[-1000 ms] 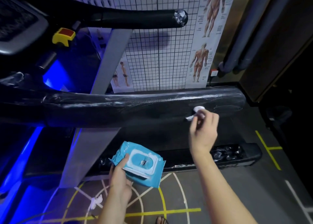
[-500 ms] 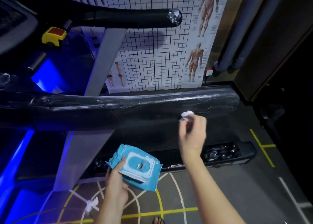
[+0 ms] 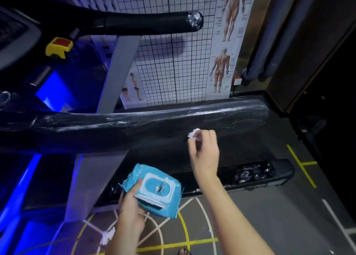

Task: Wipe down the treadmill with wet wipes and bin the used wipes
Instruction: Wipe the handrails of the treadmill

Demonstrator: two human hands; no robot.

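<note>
The treadmill's near black handrail (image 3: 134, 123) runs across the middle of the view, streaked with wet marks. My right hand (image 3: 205, 154) grips a small crumpled white wipe (image 3: 194, 133) against the rail's near side, toward its right end. Lower down, my left hand (image 3: 131, 202) holds a blue wet-wipe pack (image 3: 156, 189) with a white flip lid, in front of the treadmill's base. The far handrail (image 3: 134, 22) crosses the top.
A crumpled white wipe (image 3: 107, 237) lies on the grey floor by the yellow and white lines. The grey upright post (image 3: 123, 66) rises behind the near rail. An anatomy poster and grid chart (image 3: 173, 62) hang on the wall. No bin is in view.
My right hand with the wipe has slid left along the near rail. The pack in my left hand stays low in about the same place.
</note>
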